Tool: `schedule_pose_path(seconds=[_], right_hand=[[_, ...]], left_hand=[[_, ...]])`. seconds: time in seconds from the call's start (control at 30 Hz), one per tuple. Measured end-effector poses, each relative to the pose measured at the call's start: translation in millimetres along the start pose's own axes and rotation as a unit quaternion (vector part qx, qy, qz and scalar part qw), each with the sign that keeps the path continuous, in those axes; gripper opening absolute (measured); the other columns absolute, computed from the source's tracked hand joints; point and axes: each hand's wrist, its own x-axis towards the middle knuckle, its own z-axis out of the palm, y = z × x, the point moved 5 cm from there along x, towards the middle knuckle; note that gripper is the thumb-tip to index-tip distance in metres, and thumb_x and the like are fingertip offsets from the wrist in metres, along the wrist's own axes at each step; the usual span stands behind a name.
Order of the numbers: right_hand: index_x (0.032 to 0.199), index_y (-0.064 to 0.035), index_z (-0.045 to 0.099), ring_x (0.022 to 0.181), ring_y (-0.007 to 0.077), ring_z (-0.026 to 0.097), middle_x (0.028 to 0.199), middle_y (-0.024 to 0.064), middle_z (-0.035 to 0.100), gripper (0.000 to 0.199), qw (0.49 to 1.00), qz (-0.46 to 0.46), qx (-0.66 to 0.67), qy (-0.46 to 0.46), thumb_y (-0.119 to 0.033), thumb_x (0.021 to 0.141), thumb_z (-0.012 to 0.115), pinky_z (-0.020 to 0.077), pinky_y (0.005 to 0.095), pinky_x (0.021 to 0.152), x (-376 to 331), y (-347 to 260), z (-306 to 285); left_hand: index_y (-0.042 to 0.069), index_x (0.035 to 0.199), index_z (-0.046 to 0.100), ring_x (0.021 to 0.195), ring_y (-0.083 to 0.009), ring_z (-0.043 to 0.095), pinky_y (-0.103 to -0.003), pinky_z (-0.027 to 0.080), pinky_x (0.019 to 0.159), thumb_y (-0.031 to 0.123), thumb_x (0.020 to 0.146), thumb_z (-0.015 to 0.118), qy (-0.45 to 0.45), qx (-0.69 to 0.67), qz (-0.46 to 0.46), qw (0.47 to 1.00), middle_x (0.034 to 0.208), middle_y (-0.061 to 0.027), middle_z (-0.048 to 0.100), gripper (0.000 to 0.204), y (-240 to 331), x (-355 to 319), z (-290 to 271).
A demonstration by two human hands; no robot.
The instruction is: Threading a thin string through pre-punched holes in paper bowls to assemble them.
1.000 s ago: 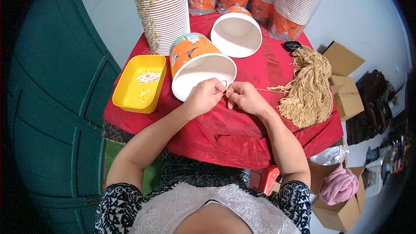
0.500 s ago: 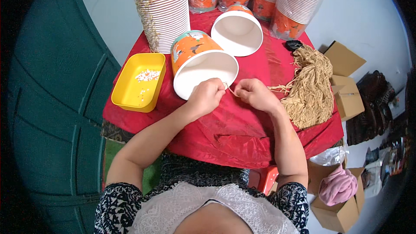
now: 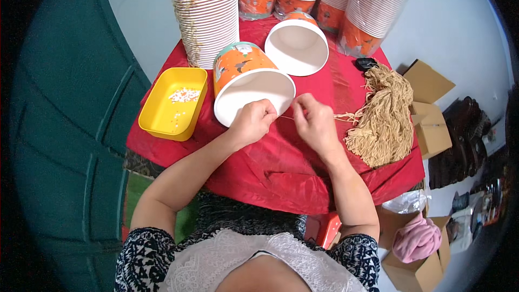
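Near tub (image 3: 238, 61), lower rim partly hidden behind the left hand (image 3: 253, 122)

Homelike workroom. Green panelled door (image 3: 59, 130) stands at left; stacked paper buckets (image 3: 210, 27) crowd a red-draped table (image 3: 265, 165), upper centre.

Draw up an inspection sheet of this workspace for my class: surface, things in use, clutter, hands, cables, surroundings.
Surface: red cloth, wrinkled at the front.
Things in use: thread; front bucket on its side, open end toward the person; tan yarn right.
Clutter: second bucket, also sideways; stacked buckets behind; yellow tray with small pieces left.
Hands: left hand pinches thread; right hand curled, grip unclear.
Cables: nothing seen.
Surroundings: green door left; cardboard boxes right.
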Motion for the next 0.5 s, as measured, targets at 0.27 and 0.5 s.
schedule_pose_path(seconds=[0.27, 0.5], right_hand=[[0.101, 0.0034, 0.057, 0.079, 0.0342, 0.07, 0.087, 0.019, 0.07, 0.014, 0.985, 0.06, 0.119, -0.109, -0.002, 0.089, 0.06, 0.0544, 0.0403, 0.067, -16.1, 10.1, 42.5], [0.097, 0.002, 0.058, 0.081, 0.0428, 0.067, 0.083, 0.0254, 0.067, 0.011, 0.985, 0.083, 0.095, -0.121, -0.003, 0.088, 0.061, 0.0533, 0.0475, 0.067, -17.0, 9.5, 43.1]], left_hand=[[0.0, 0.084, 0.061, 0.057, -0.0162, 0.063, -0.033, 0.051, 0.056, 0.008, 0.09, 0.061, -0.022, -0.068, -0.03, 0.997, 0.067, -0.0098, 0.064, 0.01, -2.8, -0.6, -0.9], [0.0, 0.083, 0.061, 0.056, -0.0145, 0.062, -0.032, 0.051, 0.056, 0.007, 0.091, 0.058, -0.012, -0.069, -0.068, 0.995, 0.067, -0.008, 0.064, 0.012, 6.7, -2.8, -6.0]])
